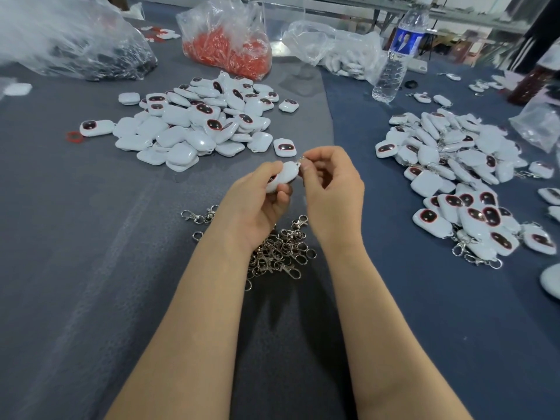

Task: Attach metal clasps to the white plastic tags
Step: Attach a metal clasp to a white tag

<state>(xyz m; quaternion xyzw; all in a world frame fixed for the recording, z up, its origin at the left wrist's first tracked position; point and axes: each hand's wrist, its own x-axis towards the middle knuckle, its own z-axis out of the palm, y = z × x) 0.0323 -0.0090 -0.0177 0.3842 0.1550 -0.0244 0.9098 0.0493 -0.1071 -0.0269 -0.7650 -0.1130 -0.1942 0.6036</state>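
My left hand (257, 201) grips a white plastic tag (285, 174) above the table's middle. My right hand (331, 189) pinches a small metal clasp ring (303, 160) at the tag's top corner, touching it. Below my wrists lies a heap of loose metal clasps (281, 253). A pile of white tags without clasps (194, 122) lies at the far left-centre. A second pile of tags with clasps on them (463, 183) spreads on the right.
Grey cloth (91, 237) covers the table. At the back stand a plastic bag of red parts (227, 53), a bag of dark parts (91, 53), a bag of white parts (336, 53) and a water bottle (397, 59).
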